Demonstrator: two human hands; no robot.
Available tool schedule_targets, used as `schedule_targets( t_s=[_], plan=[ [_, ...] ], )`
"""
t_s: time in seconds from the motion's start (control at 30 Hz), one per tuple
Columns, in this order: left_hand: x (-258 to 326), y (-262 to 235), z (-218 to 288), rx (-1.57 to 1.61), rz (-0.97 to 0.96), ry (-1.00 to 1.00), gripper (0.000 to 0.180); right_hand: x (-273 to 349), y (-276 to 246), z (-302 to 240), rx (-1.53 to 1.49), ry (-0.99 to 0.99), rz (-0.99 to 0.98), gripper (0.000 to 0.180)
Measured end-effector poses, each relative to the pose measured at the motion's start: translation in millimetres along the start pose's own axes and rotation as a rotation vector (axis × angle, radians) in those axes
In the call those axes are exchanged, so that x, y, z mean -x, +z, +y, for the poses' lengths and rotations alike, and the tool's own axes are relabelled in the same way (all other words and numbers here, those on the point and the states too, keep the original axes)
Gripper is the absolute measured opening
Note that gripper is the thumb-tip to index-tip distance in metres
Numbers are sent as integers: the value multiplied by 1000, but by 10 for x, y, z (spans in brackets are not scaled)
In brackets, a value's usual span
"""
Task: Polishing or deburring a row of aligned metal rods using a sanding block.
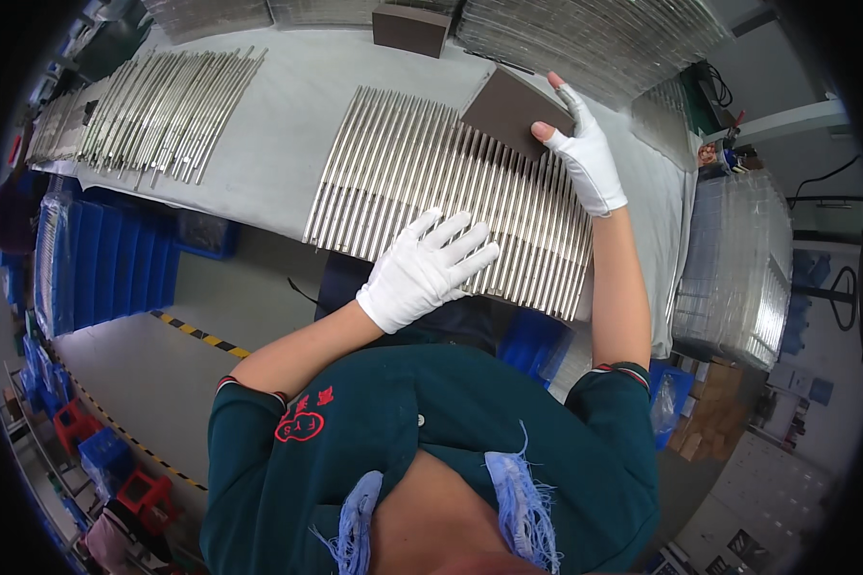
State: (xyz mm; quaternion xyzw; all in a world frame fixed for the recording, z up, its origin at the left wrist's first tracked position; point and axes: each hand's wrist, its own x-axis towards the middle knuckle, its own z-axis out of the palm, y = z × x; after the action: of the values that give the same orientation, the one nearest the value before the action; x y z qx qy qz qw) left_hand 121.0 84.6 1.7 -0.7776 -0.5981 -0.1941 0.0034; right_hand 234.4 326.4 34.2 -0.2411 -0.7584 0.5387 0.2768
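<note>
A row of slim, shiny metal rods lies side by side on the pale table covering. My left hand, in a white glove, rests flat on the near ends of the rods with its fingers spread. In my right hand, whose glove leaves the thumb and index fingertips bare, is a flat brown block that looks like a sanding sponge. Thumb and index finger grip its right side, while the other fingers are mostly hidden. The block lies over the far ends of the rods, toward the right of the row.
Another brown block stands at the table's back. More rods are piled at the left. Stacks of clear plastic trays line the back, and wrapped stacks stand at the right. Blue bins sit below the table's left edge.
</note>
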Motion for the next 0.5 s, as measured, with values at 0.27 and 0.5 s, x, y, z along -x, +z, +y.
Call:
schedule_targets(
  t_s=[0.27, 0.5],
  plan=[
    [49, 107, -69, 142, 151, 109, 67, 653, -164, 56, 87, 157, 227, 50],
    [85, 137, -119, 266, 203, 177, 57, 765, 6, -71, 92, 121, -22, 46]
  ],
)
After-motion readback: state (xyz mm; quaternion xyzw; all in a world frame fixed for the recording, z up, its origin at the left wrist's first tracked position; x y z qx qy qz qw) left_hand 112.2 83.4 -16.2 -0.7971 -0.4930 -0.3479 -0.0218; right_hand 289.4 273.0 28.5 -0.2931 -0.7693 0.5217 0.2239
